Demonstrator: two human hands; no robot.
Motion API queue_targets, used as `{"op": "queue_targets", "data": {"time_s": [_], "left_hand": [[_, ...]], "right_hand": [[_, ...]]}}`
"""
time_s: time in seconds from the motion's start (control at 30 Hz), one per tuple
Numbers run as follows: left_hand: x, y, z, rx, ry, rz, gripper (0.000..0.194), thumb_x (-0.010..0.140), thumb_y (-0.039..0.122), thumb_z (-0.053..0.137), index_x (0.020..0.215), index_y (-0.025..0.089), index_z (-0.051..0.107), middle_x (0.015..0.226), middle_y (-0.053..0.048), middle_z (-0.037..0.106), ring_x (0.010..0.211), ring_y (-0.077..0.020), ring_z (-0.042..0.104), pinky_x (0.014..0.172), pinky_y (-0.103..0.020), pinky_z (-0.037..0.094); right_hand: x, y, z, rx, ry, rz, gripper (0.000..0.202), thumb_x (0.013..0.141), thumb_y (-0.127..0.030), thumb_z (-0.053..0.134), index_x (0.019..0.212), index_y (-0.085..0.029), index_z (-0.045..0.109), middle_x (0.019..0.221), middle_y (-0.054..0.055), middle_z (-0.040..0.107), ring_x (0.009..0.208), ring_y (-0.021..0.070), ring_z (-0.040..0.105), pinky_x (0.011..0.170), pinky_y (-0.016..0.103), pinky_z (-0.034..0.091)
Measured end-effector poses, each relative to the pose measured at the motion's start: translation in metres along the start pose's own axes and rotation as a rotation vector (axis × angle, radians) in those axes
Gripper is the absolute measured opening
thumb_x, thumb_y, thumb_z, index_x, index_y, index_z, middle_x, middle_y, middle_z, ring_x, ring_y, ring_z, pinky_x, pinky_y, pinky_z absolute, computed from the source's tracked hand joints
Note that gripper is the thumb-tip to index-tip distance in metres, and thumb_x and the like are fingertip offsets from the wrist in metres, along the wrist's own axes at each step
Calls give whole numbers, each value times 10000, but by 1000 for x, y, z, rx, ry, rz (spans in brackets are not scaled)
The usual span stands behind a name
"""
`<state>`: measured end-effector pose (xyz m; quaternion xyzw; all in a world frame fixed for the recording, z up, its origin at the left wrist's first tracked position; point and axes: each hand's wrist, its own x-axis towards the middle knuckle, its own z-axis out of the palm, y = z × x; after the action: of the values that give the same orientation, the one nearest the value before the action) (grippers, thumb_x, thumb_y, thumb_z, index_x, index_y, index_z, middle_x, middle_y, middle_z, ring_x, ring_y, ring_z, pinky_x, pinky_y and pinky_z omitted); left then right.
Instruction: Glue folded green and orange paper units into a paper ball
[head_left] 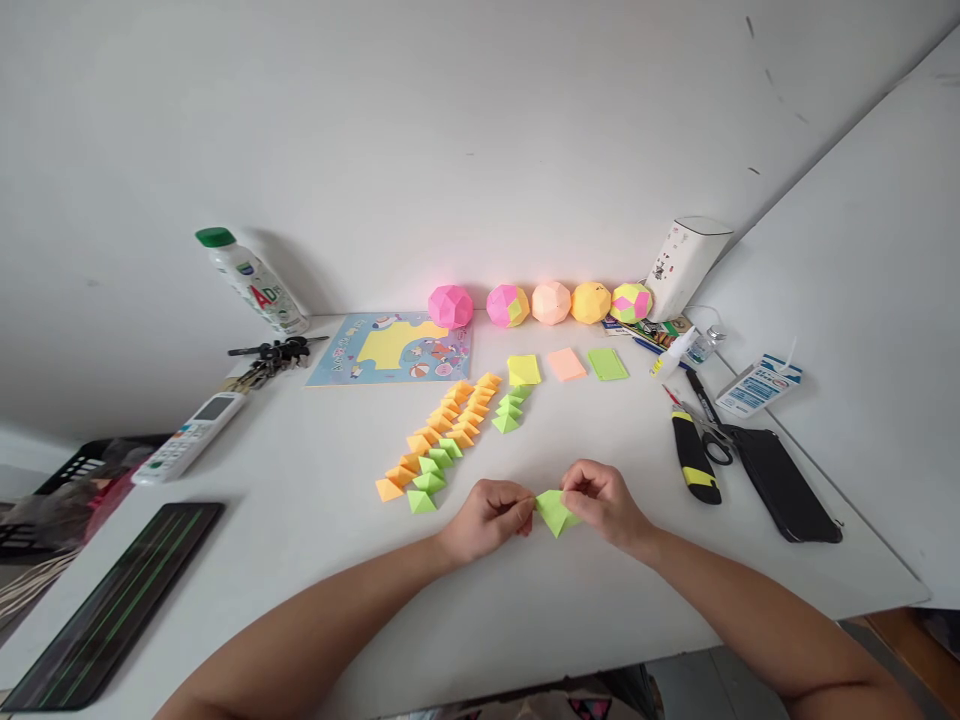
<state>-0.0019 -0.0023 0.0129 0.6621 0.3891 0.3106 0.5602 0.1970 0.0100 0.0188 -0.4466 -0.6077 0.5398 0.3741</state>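
Note:
A partly folded piece of light green paper (pixel 555 513) is held between my two hands, low over the white table. My left hand (pixel 493 517) pinches its left corner between thumb and fingers. On the other side, my right hand (pixel 602 502) grips the paper's right edge the same way. Beyond my hands, several folded green units (pixel 429 482) lie in a row beside rows of folded orange units (pixel 442 415). A shorter row of green units (pixel 510 410) sits farther right. Behind it are stacks of yellow (pixel 523 370), peach (pixel 566 365) and green (pixel 607 364) paper.
Several faceted paper balls (pixel 551 303) line the wall. At right lie a utility knife (pixel 695 455), scissors (pixel 715 440), a black pouch (pixel 784 485) and a glue bottle (pixel 673 352). A remote (pixel 191 437), a dark tablet-like slab (pixel 112 605) and a bottle (pixel 255 283) are at left.

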Motion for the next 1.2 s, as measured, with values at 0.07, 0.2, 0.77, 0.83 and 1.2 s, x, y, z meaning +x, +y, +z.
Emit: {"op": "queue_targets", "data": {"time_s": [0.07,0.2,0.77,0.83,1.2], "left_hand": [[0,-3,1,-29,32,-31,350,858,333,456,578,143,547,555,-12,538,542,-114,489,550,-243,414],[1,-10,3,-19,218,56,236,869,359,467,803,157,570,699,-29,564,636,-134,528,613,-271,456],[-1,-10,5,217,196,371,58,831,191,512,783,178,544,770,-56,577,749,-164,524,740,-332,444],[0,-12,4,185,205,300,70,833,200,505,772,179,532,765,-47,566,743,-159,519,720,-316,439],[1,-16,2,228,242,403,246,840,214,534,1086,209,517,1032,-88,475,988,-196,483,875,-370,422]], "right_hand": [[2,-6,-5,-57,85,-119,130,695,-145,547,593,-183,477,604,-20,492,539,106,435,481,224,351],[2,-14,-8,-224,84,-457,157,697,-96,533,602,-196,457,601,-16,495,559,120,464,530,249,385],[-2,0,5,-209,-100,-422,167,696,-92,532,605,-201,444,595,-21,492,537,111,449,507,237,380],[-1,-2,2,-158,-73,-374,158,703,-111,536,611,-200,444,601,-22,485,546,113,447,509,237,377],[-1,2,4,-273,-54,-440,141,739,-120,554,667,-201,465,620,-25,481,554,110,431,532,243,382]]}}
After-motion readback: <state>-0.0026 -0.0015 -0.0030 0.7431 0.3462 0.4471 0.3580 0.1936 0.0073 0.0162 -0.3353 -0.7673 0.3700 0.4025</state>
